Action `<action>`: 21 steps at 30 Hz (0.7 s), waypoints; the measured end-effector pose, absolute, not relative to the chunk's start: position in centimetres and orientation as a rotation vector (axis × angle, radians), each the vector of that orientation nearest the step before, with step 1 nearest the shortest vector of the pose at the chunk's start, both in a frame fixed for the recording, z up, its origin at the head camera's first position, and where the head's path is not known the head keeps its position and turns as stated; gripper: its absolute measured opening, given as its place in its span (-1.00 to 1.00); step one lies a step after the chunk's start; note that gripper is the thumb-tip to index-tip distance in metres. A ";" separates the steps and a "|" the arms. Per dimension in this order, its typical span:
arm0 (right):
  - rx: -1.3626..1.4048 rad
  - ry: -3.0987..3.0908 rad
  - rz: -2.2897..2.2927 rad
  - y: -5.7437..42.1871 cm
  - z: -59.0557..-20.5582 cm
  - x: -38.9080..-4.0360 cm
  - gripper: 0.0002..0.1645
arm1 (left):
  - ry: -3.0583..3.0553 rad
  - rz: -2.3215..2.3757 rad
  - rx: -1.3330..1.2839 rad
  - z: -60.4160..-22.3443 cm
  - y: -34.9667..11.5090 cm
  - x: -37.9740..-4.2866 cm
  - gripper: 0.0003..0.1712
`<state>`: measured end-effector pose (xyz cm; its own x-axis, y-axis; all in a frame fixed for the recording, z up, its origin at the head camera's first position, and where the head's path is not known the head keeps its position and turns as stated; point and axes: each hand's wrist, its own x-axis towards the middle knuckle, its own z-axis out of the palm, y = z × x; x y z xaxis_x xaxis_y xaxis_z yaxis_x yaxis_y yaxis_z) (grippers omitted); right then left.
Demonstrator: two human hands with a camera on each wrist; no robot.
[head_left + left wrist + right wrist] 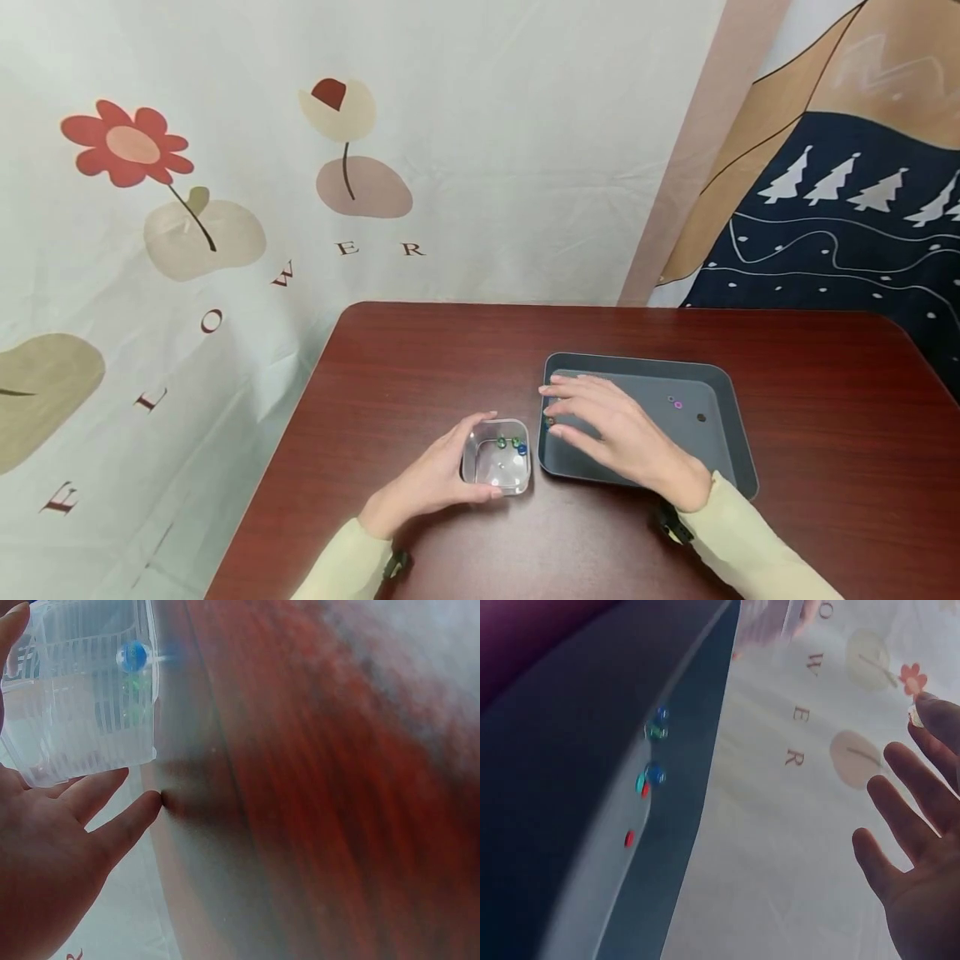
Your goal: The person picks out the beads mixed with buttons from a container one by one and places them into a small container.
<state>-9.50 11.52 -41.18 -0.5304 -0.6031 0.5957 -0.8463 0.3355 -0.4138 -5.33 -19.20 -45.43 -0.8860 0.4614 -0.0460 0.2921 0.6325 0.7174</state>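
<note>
My left hand (435, 475) grips a clear plastic container (467, 468) by its sides, thumb nearest me. Inside lie green marbles (502, 442) and a blue marble (133, 656). Over the left part of a dark grey tray (738, 429) hovers my right hand (618, 429). In the right wrist view its thumb and forefinger pinch a small pale, glassy-looking thing (915, 715), kind unclear; the other fingers spread out. Blue and green marbles (655, 774) and red button-like discs (629, 838) lie along the tray's wall.
A pink ring-shaped piece (678, 405) and a brown disc (701, 417) lie on the tray's right half. The brown wooden table (420, 358) carries the tray and ends at a printed cloth backdrop (510, 167).
</note>
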 end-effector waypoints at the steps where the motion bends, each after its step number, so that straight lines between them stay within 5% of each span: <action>1: 1.301 -2.250 0.999 11.3 -41.3 -9.3 -0.76 | 2.627 1.094 0.620 -45.4 -19.2 -5.3 0.19; 21: 1.436 -2.171 0.803 7.3 -44.1 -7.5 -0.79 | 2.628 1.098 0.654 -45.0 -19.2 -5.2 0.19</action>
